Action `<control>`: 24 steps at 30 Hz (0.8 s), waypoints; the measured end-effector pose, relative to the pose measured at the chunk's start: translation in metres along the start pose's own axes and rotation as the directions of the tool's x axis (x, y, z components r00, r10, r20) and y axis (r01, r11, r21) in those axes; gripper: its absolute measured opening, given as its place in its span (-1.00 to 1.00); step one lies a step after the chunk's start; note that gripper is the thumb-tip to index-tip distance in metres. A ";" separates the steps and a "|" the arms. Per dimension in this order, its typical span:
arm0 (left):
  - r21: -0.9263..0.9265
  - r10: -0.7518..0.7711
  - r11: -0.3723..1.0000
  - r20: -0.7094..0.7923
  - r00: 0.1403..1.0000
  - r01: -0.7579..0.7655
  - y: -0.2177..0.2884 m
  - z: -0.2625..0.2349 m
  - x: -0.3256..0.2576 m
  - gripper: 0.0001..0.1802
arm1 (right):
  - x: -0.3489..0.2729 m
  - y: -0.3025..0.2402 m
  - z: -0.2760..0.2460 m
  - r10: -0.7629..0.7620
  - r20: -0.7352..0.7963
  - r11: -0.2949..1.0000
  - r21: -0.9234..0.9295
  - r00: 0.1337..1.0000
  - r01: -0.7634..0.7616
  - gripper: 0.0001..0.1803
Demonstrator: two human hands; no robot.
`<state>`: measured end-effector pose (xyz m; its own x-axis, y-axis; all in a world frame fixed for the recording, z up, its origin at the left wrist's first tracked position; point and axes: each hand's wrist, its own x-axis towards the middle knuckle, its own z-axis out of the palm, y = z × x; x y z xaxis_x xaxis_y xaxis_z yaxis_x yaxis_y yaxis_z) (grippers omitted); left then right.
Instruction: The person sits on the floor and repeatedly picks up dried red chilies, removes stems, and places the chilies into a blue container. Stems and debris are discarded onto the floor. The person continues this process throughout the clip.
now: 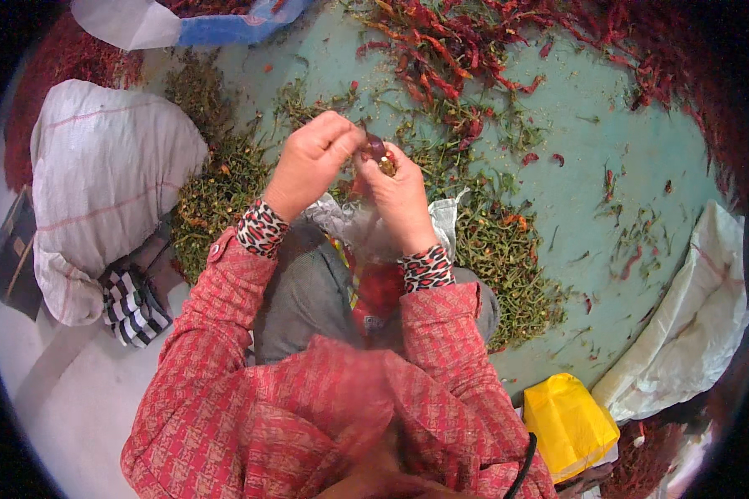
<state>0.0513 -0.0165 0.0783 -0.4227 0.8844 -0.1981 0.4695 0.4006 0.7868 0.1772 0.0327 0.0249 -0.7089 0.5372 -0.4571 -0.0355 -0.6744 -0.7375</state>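
Left hand (314, 162): fingertips bunched beside pepper (375, 148); grip cannot be told.
Right hand (401, 200): pinching pepper.
Pepper: dark red, between both hands.
Stems (512, 270): green heap around knees (295, 291).

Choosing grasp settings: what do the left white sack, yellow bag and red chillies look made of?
Left white sack: probably woven plastic, matte; thin stripes and stiff creases suggest it.
Yellow bag: likely thin plastic film, slightly glossy; crinkles and sheen.
Red chillies: seemingly dried plant skin, partly shiny; shrivelled, curled.
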 end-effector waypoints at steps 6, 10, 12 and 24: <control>-0.034 0.092 0.995 -0.160 0.983 -0.099 0.012 0.015 0.000 -0.82 | -0.012 -0.013 -0.001 -0.001 -0.022 0.998 0.057 1.000 0.002 -0.87; -0.117 -0.309 0.951 -0.263 0.914 0.287 -0.049 -0.020 0.022 -0.81 | -0.012 -0.027 0.001 -0.036 0.142 0.961 0.276 0.989 -0.005 -0.86; 0.085 -0.009 0.996 -0.021 1.000 0.010 -0.063 -0.020 0.028 -0.80 | 0.000 -0.020 -0.004 0.004 -0.072 0.879 0.476 0.997 0.031 -0.84; 0.751 0.173 0.648 0.018 0.985 -0.128 -0.089 0.010 0.126 -0.76 | 0.004 -0.005 -0.003 0.088 -0.236 0.895 0.445 0.968 0.027 -0.83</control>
<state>-0.0365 0.0617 -0.0226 -0.3207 0.9446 -0.0699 0.9403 0.3264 0.0964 0.1762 0.0396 0.0248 -0.5233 0.5797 -0.6246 -0.3641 -0.8148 -0.4511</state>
